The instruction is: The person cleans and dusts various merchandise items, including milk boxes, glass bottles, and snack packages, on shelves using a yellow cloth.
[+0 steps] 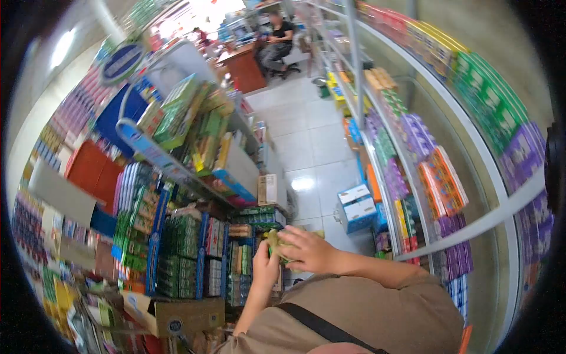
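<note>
Left hand [266, 266] and right hand [308, 251] meet on a crumpled yellow-green cloth-like item [273, 241] in front of the body.
The left fingers curl closed around its near side; the right fingers lie over it, slightly spread, and whether they grip I cannot tell. An open cardboard box [191, 318] sits at lower left, green packs [177, 256] beyond it; farther off, a blue-and-white box [358, 207] stands on the tiled floor [300, 153], then a seated person [280, 44] beside a brown tabletop [236, 53].
</note>
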Tool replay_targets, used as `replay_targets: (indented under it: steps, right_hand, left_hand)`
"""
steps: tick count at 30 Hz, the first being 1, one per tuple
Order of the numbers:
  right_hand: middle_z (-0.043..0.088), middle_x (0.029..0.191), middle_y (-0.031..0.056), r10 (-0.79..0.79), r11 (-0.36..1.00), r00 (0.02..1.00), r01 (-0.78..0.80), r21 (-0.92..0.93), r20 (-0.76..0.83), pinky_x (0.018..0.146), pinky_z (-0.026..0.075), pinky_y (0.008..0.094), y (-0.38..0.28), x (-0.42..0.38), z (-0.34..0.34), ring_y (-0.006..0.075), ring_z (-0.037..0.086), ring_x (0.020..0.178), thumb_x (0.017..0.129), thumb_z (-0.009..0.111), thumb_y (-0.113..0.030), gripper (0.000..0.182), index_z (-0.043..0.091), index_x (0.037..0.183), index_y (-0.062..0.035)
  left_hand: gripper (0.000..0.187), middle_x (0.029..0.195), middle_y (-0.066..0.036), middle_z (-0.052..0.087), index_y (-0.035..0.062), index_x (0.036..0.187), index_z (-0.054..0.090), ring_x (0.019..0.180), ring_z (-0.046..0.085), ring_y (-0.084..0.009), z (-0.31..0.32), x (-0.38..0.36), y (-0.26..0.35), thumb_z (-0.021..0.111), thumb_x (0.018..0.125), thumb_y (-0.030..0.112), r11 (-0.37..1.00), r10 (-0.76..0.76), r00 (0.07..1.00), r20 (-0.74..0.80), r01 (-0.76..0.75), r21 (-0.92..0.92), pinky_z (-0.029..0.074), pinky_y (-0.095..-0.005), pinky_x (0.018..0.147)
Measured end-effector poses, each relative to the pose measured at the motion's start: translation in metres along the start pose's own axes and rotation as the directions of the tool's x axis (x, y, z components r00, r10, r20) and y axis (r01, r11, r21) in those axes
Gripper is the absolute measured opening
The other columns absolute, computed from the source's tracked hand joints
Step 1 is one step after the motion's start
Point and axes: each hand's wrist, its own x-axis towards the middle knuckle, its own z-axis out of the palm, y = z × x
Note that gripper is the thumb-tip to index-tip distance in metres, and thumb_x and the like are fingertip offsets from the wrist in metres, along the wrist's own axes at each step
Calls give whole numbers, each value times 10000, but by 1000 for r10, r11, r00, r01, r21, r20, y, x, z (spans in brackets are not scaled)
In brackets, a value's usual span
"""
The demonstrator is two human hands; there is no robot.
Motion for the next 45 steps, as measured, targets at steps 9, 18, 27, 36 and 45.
replay_targets:
  steps: [9, 18, 27, 36, 45]
  right_hand:
    - [504, 1214, 99, -92, 990, 990, 81, -114, -104, 853, 419, 395, 4, -7, 14, 265, 508, 1086, 766, 653, -360, 519, 498, 1186, -97]
    - [568, 820, 131, -30, 984, 957, 79, 159, -289, 697, 458, 426, 41, -1, -30, 344, 564, 772, 826, 584, -342, 313, 574, 899, -38]
    - [569, 995, 185, -283, 947, 929, 310, 82, -239, 746, 464, 453, 23, 4, -39, 365, 565, 880, 826, 585, -358, 380, 545, 1009, -27]
    - [578, 952, 183, 135, 889, 988, -91, 449, -68, 761, 447, 395, 32, -16, -38, 343, 562, 877, 872, 545, -342, 358, 554, 997, -7]
    - [583, 970, 91, 614, 290, 789, -249, 924, 20, 809, 419, 265, 24, 3, -36, 135, 524, 910, 947, 460, -305, 356, 532, 1103, 7]
  left_hand:
    - [203, 864, -112, 544, -51, 996, 525, 742, 522, -180, -11, -25, 14, 496, 889, 119, 997, -14, 999, -40, 17, 75, 434, -300, 682]
    - [143, 946, -212, 593, -8, 899, 580, 783, 603, -361, 28, -19, 91, 609, 790, 81, 873, 397, 912, -100, -342, 347, 491, -385, 676]
    - [144, 939, -212, 596, -11, 878, 569, 819, 591, -361, 27, -45, 93, 608, 778, 84, 964, 241, 901, -362, -177, 200, 473, -394, 729]
    - [171, 961, -204, 586, 17, 916, 556, 808, 592, -355, 47, -63, 106, 622, 793, 116, 926, 343, 870, -353, -250, 283, 479, -391, 675]
    - [320, 1104, -204, 447, 28, 1024, 456, 1010, 466, -325, 77, -65, 114, 645, 802, 160, 934, 300, 848, -437, -168, 314, 391, -407, 860]
